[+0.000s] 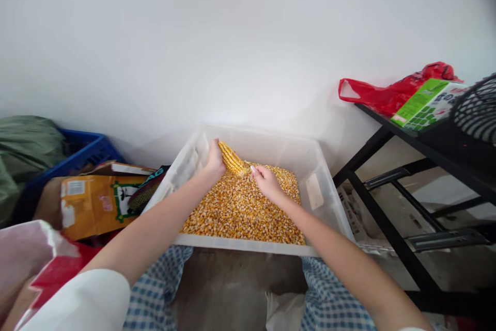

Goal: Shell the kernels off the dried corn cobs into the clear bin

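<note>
My left hand [217, 159] is closed around the upper end of an ear of corn [229, 157], which slants down to the right with rows of yellow kernels showing. At its lower end my right hand [266, 181] is closed, thumb and fingers pinched against the tip; the exact fingertip contact is partly hidden. Both hands are over a translucent white plastic bin [240, 242], in which a deep bed of loose corn kernels [240, 209] lies beneath the ear.
Left of the bin lie an orange package [93, 202], a blue crate [87, 147] and a green plastic bag [29, 150]. On the right, a black rack [387, 191] carries a red plastic bag [387, 94], a green-and-white box [426, 104] and a fan [476, 109]. A white wall [248, 52] stands behind.
</note>
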The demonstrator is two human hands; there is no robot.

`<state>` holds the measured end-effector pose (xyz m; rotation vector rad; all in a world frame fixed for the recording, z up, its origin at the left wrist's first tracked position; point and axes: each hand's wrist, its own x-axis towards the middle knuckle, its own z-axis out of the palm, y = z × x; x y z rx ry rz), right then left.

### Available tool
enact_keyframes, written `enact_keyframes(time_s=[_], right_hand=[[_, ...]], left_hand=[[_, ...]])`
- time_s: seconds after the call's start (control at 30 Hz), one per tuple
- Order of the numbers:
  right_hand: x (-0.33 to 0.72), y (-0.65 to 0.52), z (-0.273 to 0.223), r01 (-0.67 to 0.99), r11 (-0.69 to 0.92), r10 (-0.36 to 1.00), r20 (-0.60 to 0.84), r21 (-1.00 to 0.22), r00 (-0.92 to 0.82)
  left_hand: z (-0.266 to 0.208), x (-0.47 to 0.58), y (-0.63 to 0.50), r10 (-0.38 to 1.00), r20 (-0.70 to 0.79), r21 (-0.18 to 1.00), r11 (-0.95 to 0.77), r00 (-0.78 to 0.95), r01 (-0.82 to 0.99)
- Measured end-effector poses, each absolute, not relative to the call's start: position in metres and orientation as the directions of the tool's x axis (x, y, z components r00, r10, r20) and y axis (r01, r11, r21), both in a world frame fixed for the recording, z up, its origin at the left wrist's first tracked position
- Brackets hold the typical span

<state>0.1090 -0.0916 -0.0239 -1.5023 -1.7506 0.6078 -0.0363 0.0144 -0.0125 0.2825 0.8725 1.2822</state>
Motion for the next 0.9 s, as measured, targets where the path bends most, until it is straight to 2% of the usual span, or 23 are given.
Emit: enact_keyframes(time_s=[0.1,0.27,0.47,0.57,0.67,0.77,0.83,0.9], right_hand=[[0.117,-0.096,-0.012,0.709,0.359,0.932,0.277,-0.607,-0.235],[0.115,-0.101,-0.007,0.820,0.363,0.922,0.298,-0.443,-0.247],[0.117,-0.100,-0.007,0.848,0.280,0.935,0.327,-0.450,-0.136],[0.122,-0.098,-0.003,0.803,0.255,0.941,0.328,-0.538,-0.079],[0.123,-0.094,-0.002,0.611,0.181,0.974,0.225,-0.770,-0.004],[0.119,-0.091,-0.005,0.228,0.018,0.997,0.000,-0.974,-0.077],[0.116,-0.090,-0.008,0.013,-0.090,0.974,-0.090,-0.996,-0.206],[0.114,-0.091,-0.011,-0.109,-0.161,0.938,-0.118,-0.981,-0.326]], left_hand=[[-0.009,-0.035,0.011,0.944,-0.329,0.696,0.238,-0.007,-0.678],[-0.009,-0.031,0.010,0.959,-0.281,0.737,0.194,-0.032,-0.647],[-0.012,-0.031,0.012,0.966,-0.255,0.743,0.171,-0.038,-0.647],[-0.011,-0.033,0.012,0.967,-0.253,0.747,0.203,0.011,-0.633],[-0.006,-0.033,0.008,0.962,-0.259,0.746,0.258,0.089,-0.615],[0.001,-0.028,0.001,0.945,-0.272,0.734,0.327,0.183,-0.596],[0.005,-0.025,-0.004,0.936,-0.261,0.730,0.351,0.235,-0.586],[0.007,-0.022,-0.008,0.933,-0.242,0.734,0.356,0.267,-0.579]])
